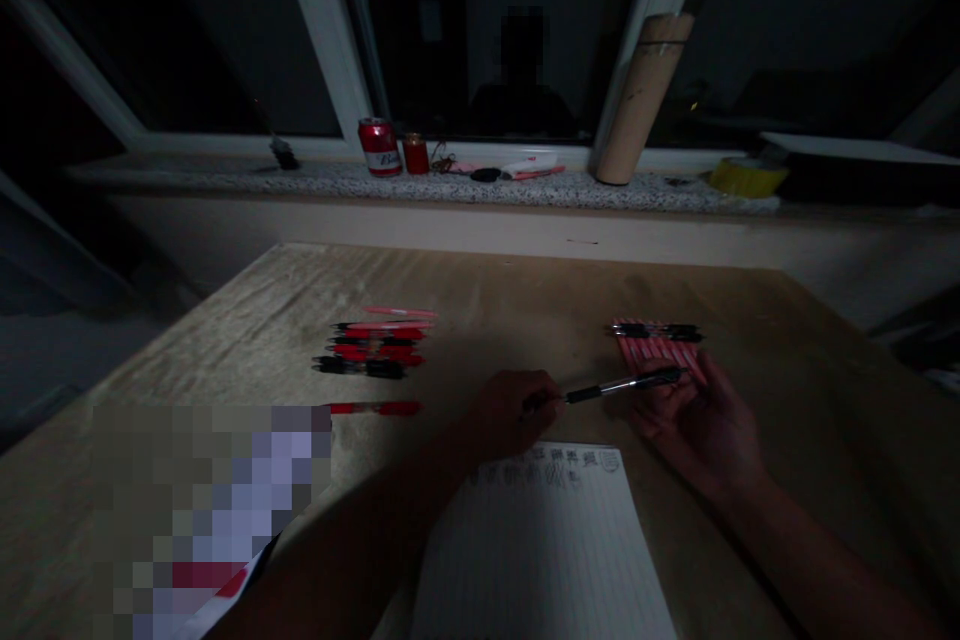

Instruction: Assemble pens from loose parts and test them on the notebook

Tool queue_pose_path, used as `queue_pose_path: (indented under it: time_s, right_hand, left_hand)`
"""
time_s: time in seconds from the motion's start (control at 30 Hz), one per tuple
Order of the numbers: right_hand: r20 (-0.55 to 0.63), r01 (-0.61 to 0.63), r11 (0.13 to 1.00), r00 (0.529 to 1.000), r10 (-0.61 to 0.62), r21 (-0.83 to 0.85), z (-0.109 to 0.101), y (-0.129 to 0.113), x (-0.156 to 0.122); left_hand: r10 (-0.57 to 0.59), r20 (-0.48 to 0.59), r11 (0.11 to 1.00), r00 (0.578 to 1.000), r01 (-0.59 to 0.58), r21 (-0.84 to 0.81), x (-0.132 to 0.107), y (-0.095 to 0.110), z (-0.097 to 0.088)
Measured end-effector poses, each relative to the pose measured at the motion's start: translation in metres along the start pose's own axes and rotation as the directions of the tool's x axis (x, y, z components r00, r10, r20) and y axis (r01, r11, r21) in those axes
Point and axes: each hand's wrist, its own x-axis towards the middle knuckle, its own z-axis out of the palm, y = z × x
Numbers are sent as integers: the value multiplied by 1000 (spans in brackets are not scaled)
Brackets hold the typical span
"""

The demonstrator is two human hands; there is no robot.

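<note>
My left hand (517, 410) is closed above the top of a lined notepad (555, 550). A small dark piece (536, 402) shows at its fingers, too dim to name. Just to its right, a black pen with a clear barrel (619, 387) lies nearly level, its tip end close to those fingers. My right hand (705, 430), palm turned up, grips the other end of this pen. Behind that hand is a row of pink pens (630, 345) with black pens (652, 331) lying across it. Handwriting fills the top lines of the notepad.
To the left lies a group of red and black pens (375, 345), with a single red pen (375, 408) nearer me. A blurred-out object (247, 490) covers the table's lower left. The windowsill holds a red can (380, 148), a tall wooden cylinder (643, 100) and yellow tape (746, 177).
</note>
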Motion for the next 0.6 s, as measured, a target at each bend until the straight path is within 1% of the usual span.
queue_pose_path:
  time_s: [0.07,0.13,0.23,0.33,0.4,0.43,0.5,0.53,0.57,0.6]
  right_hand:
    - [-33,56,998,998,-57,-37,-2,-2,1]
    - [-60,125,985,989,-132,-120,-5,-3,3]
    - [-44,183,945,978,-203,-272,-8,-8,5]
    - [0,184,925,981,-195,-334,-12,-18,5]
    - [-10,173,918,982,-189,-358,-16,-27,6]
    - [-32,164,910,981,-190,-380,-20,-32,8]
    - [-125,140,888,969,-214,-438,-31,-42,12]
    - [-181,141,864,949,-256,-483,-37,-48,14]
    - [-239,140,826,919,-314,-545,-45,-53,17]
    - [-278,144,770,878,-389,-622,-53,-57,21]
  left_hand:
    - [4,-11,1000,1000,-4,10,0,-1,1]
    - [-2,-31,1000,1000,3,14,0,-2,2]
    - [-43,-47,999,998,44,15,1,-2,1]
    - [-67,-66,996,996,71,57,7,2,-3]
    - [-62,-70,992,996,69,101,15,7,-5]
    - [-53,-63,991,997,60,122,21,10,-6]
    - [-26,-47,985,999,33,167,37,14,-7]
    - [-16,-43,982,999,24,187,46,16,-5]
    - [-12,-33,978,999,18,206,57,17,-2]
    - [-4,-17,973,1000,8,229,67,17,1]
